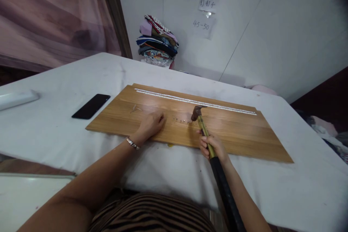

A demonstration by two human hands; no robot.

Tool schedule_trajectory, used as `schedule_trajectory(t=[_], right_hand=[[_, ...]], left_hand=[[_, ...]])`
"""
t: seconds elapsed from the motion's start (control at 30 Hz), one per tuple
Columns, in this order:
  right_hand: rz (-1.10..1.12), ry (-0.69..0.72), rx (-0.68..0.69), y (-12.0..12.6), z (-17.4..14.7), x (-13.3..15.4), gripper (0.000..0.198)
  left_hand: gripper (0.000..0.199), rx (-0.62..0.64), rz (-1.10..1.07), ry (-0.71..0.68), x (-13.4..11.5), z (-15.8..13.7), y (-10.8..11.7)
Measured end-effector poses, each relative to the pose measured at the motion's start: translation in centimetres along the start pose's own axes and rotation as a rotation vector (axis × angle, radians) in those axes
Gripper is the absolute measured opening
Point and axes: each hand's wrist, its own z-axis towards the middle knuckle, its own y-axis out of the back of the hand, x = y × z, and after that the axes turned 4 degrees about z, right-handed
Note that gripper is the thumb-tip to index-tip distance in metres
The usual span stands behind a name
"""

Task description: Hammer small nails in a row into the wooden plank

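Note:
My right hand (212, 147) is wrapped round the yellow-green upper handle of a claw hammer (202, 125). The hammer's dark head is over the wooden board (244, 137), at the right end of a short row of nails (181, 120). Whether the head touches a nail cannot be made out. To the left of that row, my left hand (152, 124) rests on the board with its fingers curled closed; anything inside them is hidden. Several loose nails (135, 108) lie on the board beyond the left hand.
Two pale strips (190, 100) run along the board's far side. A black phone (91, 106) lies left of the board on the white-covered table (54, 130). Folded clothes (157, 41) are stacked by the wall, where paper notes (203, 25) hang.

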Motion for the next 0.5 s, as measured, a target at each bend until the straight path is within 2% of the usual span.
schedule_trajectory(t=[0.5], right_hand=[[-0.009, -0.016, -0.036, -0.34, -0.11, 0.1, 0.031]], left_hand=[[0.022, 0.004, -0.035, 0.011, -0.06, 0.04, 0.06]])
